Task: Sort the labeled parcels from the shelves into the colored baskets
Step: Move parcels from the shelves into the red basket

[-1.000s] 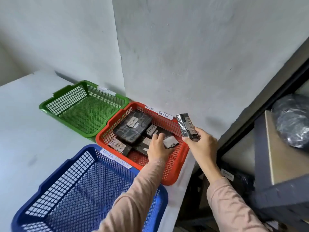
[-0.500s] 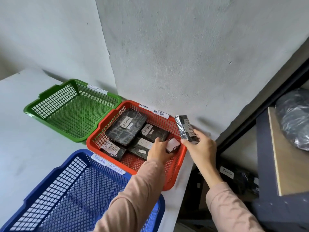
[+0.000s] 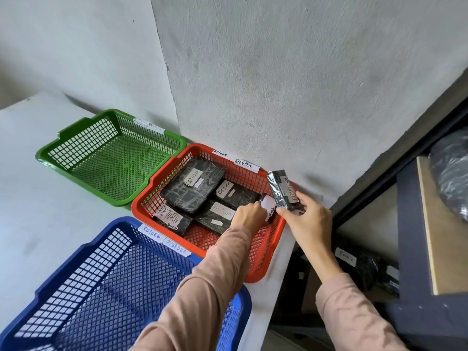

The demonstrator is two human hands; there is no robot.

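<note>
Little has shifted since the earlier frame: the right hand is held in the same place, and the left hand has been drawn a little nearer the red basket's right wall. A foil parcel marked RETURN is pinched at its lower end by the right hand, with its long axis running up and away from the fingers, over the basket's far right corner. The basket lies just left of that hand, so the right is judged nearer for the drop. The left hand's fingers are closed on a small parcel inside. Three baskets are counted; green and blue hold nothing. Five parcels lie in the red.
</note>
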